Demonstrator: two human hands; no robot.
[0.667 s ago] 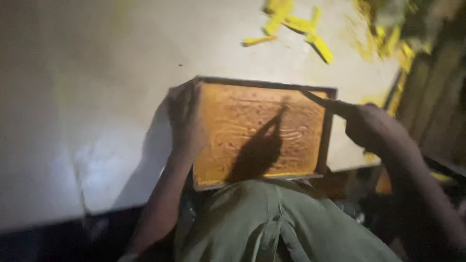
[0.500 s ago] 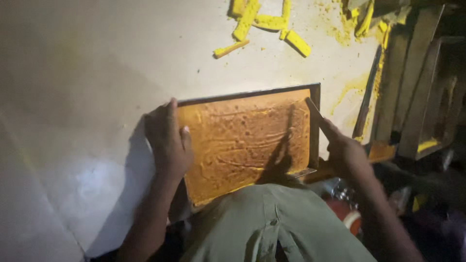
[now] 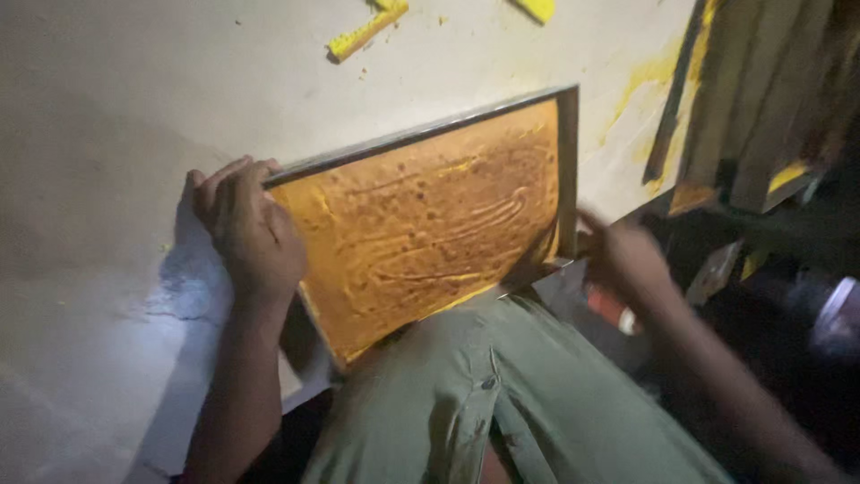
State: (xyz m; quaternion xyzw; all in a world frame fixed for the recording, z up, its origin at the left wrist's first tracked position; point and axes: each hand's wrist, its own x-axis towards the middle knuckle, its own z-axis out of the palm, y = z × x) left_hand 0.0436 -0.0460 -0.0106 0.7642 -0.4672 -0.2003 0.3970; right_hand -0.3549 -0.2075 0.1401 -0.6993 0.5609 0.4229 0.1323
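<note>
A rectangular metal tray (image 3: 568, 152) filled with a rough orange-brown slab lies on a pale table (image 3: 134, 108), its near edge hanging over my lap. My left hand (image 3: 246, 229) grips the tray's left rim, fingers curled over the corner. My right hand (image 3: 623, 255), blurred, is at the tray's lower right corner, touching or holding the rim. The slab's surface shows long scraped grooves.
Yellow strips (image 3: 365, 32) and crumbs lie on the table beyond the tray. A stack of dark trays with yellow smears (image 3: 761, 108) leans at the right. My green-trousered leg (image 3: 484, 394) is under the tray's near edge.
The tray has turned and slid nearer me, now tilted across the table edge. My right hand dropped from the far right corner to the lower right corner; the left hand kept its grip.
</note>
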